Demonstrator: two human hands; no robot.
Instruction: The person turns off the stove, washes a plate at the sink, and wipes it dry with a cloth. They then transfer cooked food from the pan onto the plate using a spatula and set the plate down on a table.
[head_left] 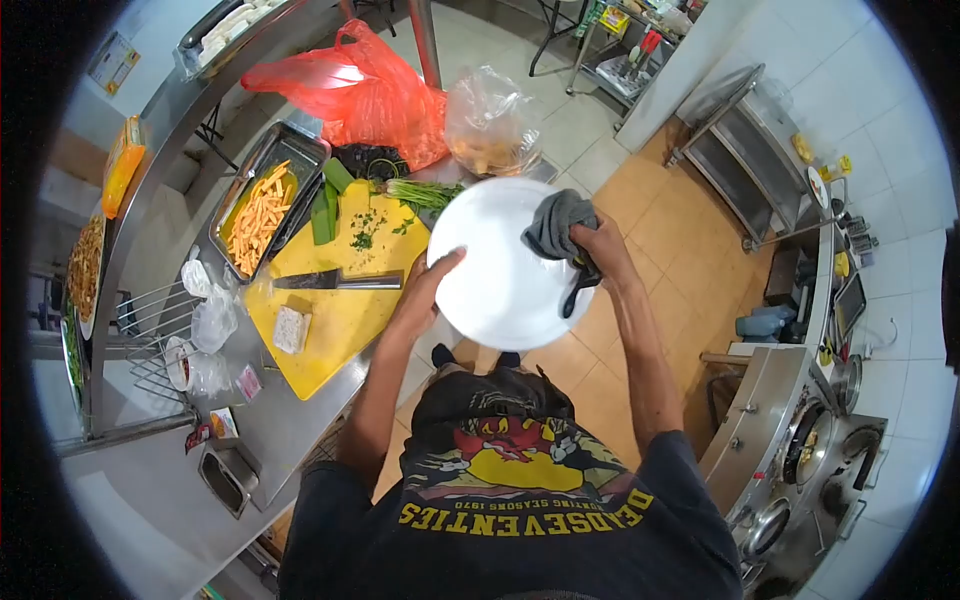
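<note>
My left hand (428, 287) grips the left rim of a round white plate (487, 300), its thumb lying over the edge. The plate is held up in front of my body. My right hand (606, 250) is closed on a bunched dark grey cloth (556, 222), which rests against the plate's upper right part. A dark strap-like end hangs below that hand. Left of the plate, a yellow cutting board (335, 345) carries a broad knife (340, 281), a white block (291, 330) and chopped green herbs (365, 230).
A metal tray (222, 225) of orange sticks (262, 225) stands beyond the board. Near it are a red plastic bag (375, 90), a clear bag (492, 115) and green stalks (425, 193). A stove with pans (815, 450) is at right, a wheeled steel cart (735, 150) behind.
</note>
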